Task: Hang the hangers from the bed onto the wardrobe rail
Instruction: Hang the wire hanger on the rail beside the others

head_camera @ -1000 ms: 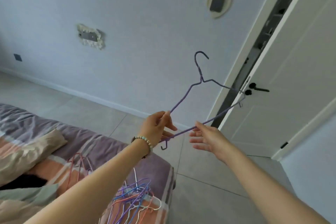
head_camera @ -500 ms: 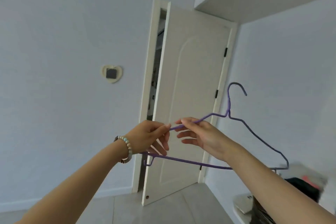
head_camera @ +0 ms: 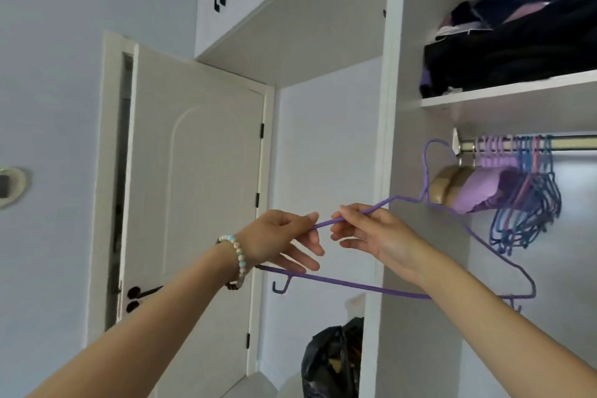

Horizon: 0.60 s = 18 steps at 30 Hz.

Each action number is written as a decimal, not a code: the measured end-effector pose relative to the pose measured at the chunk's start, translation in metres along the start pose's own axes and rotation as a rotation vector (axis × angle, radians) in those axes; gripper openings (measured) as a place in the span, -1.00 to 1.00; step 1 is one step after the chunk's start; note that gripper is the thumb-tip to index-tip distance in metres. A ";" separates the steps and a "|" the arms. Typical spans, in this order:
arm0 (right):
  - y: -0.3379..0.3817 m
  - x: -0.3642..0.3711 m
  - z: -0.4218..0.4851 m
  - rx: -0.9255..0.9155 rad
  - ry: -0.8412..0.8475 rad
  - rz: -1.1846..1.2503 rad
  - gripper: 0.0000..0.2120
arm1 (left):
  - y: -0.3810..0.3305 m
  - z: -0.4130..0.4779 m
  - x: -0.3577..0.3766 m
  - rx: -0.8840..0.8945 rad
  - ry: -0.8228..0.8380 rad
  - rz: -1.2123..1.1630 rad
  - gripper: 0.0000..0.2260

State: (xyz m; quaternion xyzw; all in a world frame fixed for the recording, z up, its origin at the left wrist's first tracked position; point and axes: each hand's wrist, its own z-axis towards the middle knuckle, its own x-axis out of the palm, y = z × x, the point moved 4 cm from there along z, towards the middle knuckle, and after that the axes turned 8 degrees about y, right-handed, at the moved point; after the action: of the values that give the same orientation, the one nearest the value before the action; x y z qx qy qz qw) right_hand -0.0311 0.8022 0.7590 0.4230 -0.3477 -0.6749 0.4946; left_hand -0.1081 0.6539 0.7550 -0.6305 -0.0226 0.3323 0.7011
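The purple wire hanger (head_camera: pixel 355 284) looks thin, light and coated. It is probably a little springy, so it would likely bend or swing if gripped at one tip, and the firmest hold is on its sloping shoulder or at the neck below the hook (head_camera: pixel 434 145). It hangs in the air in front of the open wardrobe, roughly upright. The left hand (head_camera: pixel 277 239) pinches the low end of the left shoulder wire between thumb and forefinger, its other fingers (head_camera: pixel 307 263) spread loosely against the bottom bar. The right hand (head_camera: pixel 378 236) pinches the same shoulder wire a little higher up, and its fingers (head_camera: pixel 345 213) are closed on it just beside the left hand's pinch. The hook is at about rail height, just left of the left end of the wardrobe rail (head_camera: pixel 568 143) and not over it. How far in front of the rail it is cannot be told. A bunch of coloured hangers (head_camera: pixel 529 203) already hangs near that end, under the shelf (head_camera: pixel 504 92).
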 end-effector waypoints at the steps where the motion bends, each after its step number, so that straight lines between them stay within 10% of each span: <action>1: 0.001 -0.019 -0.007 -0.005 -0.020 -0.003 -0.80 | -0.006 0.014 0.014 0.009 0.018 -0.010 -0.66; 18: 0.004 -0.278 -0.073 -0.174 -0.535 0.043 -0.92 | -0.078 0.220 0.217 0.172 -0.003 -0.198 -0.71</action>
State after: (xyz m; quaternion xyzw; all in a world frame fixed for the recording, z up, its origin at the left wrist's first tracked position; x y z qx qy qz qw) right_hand 0.0791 1.0650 0.7962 0.1781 -0.4153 -0.7794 0.4339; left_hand -0.0042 0.9539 0.7861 -0.5623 -0.0570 0.2632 0.7818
